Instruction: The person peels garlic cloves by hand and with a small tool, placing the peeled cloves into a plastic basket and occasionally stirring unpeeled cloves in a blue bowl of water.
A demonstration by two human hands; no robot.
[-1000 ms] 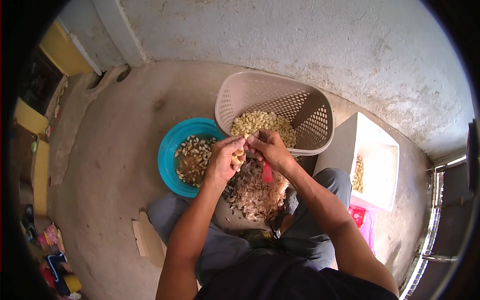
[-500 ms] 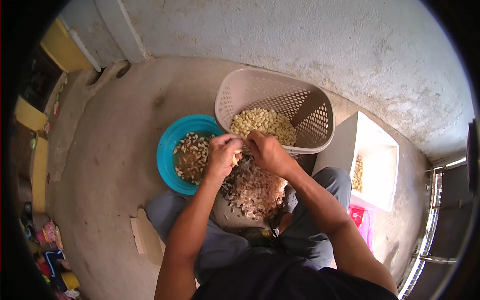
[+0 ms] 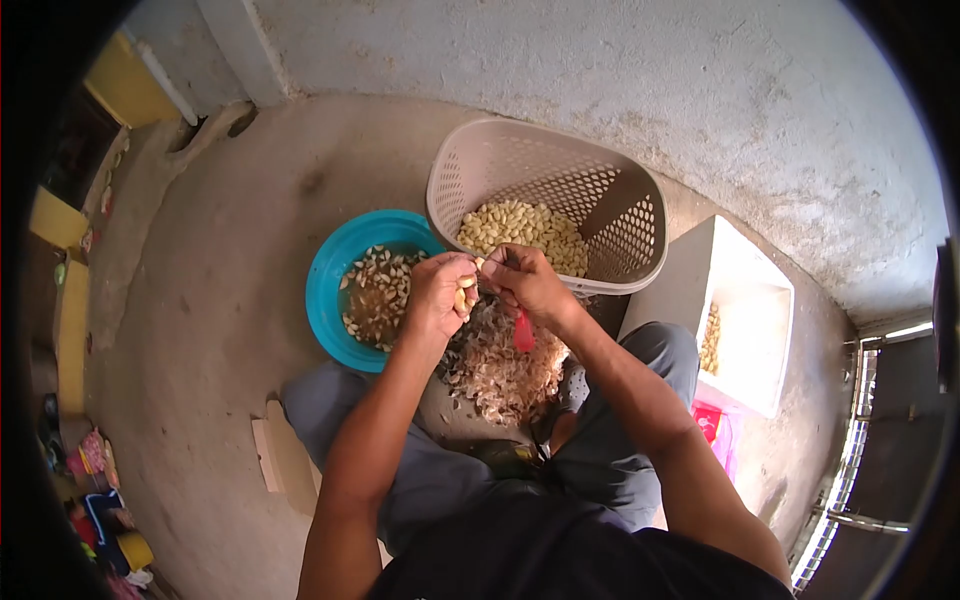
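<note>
My left hand (image 3: 440, 293) is closed around several pale garlic cloves (image 3: 463, 299), just right of a teal basin (image 3: 322, 318). My right hand (image 3: 530, 280) meets it fingertip to fingertip at a single clove (image 3: 480, 264). From under the right palm sticks the red handle (image 3: 523, 331) of what looks like a small knife; its blade is hidden. Unpeeled cloves (image 3: 378, 290) lie in murky water inside the basin. Just beyond my hands, a beige perforated basket (image 3: 640, 240) holds a heap of peeled cloves (image 3: 525, 228). Beneath them is a pile of papery skins (image 3: 510, 375).
A white foam box (image 3: 755, 335) with some cloves inside stands tilted at the right, above a pink bag (image 3: 722, 432). A wall (image 3: 600, 70) rises behind the basket. Cardboard (image 3: 285, 460) lies by my left leg. Assorted items (image 3: 105, 510) sit at the far left.
My right hand has rolled, bringing the red handle into view below it. More cloves show in my left hand. The whole view has shifted slightly.
</note>
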